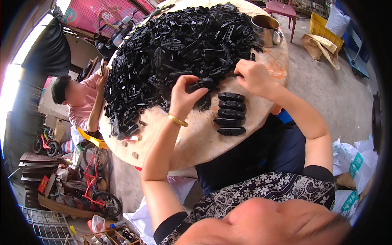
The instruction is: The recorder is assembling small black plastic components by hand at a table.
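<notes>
My left hand (183,98), with a gold bangle at its wrist, grips a black elongated plastic part (204,83) between thumb and fingers. To its right, my right hand (255,77) is closed in a pinch near the pile's edge; whatever its fingertips hold, if anything, is hidden. Below and between my hands, several similar black plastic parts (231,104) lie stacked in a neat column near the table's edge. A large heap of loose black plastic parts (179,47) covers the far and left side of the round, pale-topped table (192,149).
A metal mug (265,30) stands at the table's far right. Another person (83,98) sits at the left edge, hands by the heap. Beyond are a dark red plastic chair (281,10), a yellow crate (324,30), a red bicycle (96,179) and white sacks (357,163).
</notes>
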A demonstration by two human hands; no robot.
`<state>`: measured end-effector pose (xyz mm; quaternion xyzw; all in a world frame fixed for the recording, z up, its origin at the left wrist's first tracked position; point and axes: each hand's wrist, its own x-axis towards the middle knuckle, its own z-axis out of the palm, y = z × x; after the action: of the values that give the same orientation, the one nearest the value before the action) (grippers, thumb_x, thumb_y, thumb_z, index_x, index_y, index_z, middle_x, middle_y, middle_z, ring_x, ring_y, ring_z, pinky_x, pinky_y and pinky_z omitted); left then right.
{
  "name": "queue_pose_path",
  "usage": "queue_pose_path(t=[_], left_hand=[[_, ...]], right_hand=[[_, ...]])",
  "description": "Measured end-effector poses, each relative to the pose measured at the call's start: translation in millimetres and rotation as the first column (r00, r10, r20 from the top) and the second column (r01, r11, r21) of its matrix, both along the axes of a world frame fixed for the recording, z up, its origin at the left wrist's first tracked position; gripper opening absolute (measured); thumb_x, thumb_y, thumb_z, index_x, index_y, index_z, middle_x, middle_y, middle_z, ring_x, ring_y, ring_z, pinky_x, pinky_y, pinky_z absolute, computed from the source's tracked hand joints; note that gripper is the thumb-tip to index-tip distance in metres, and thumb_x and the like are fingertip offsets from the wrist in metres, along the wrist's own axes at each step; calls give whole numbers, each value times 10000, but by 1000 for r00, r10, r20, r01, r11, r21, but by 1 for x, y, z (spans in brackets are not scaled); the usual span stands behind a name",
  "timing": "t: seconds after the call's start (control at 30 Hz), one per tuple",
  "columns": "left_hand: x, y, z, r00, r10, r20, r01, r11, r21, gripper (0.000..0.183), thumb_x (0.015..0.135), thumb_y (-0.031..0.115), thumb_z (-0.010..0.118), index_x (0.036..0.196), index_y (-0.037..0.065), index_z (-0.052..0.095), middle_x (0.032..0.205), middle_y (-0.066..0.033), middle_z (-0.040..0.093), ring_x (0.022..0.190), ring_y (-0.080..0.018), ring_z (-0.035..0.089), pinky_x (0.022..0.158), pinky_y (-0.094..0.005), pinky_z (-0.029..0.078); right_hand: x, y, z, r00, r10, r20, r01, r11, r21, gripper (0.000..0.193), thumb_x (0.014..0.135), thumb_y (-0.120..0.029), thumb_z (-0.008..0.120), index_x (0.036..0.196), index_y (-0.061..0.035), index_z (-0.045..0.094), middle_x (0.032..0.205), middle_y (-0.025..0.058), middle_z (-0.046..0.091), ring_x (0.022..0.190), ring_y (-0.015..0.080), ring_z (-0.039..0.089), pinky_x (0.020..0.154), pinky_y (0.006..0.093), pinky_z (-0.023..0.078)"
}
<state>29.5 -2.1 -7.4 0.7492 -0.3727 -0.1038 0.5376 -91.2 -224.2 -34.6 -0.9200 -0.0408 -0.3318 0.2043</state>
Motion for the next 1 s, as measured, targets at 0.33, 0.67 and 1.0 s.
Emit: queue_pose_path(t=[0.33, 0.67, 1.0], left_hand=[[-35, -9, -8, 909, -182, -376, 135, 980, -147, 278, 749, -65, 693, 990, 23, 586, 890, -33, 639, 780, -91, 621, 725, -214, 523], [-39, -7, -14, 746, -281, -604, 62, 932, -357, 305, 808, -59, 639, 1077, 18, 517, 967, -78, 611, 857, -173, 644, 847, -315, 546], [-43, -6, 1, 798, -201, -568, 64, 965, -253, 319, 838, -11, 634, 1135, -18, 516, 983, -123, 627, 880, -196, 654, 820, -314, 562]], right_hand=[[-17, 48, 30, 939, 303, 161, -343, 854, 391, 139, 746, 15, 661, 882, -11, 656, 787, 95, 647, 668, 175, 635, 595, 275, 505], [-15, 46, 26, 909, 305, 283, -361, 916, 173, 128, 728, -11, 682, 855, -29, 684, 842, 104, 663, 748, 252, 644, 641, 319, 526], [-17, 51, 22, 901, 279, 331, -343, 927, 154, 126, 764, -20, 674, 891, -21, 679, 870, 110, 659, 752, 258, 650, 645, 318, 530]])
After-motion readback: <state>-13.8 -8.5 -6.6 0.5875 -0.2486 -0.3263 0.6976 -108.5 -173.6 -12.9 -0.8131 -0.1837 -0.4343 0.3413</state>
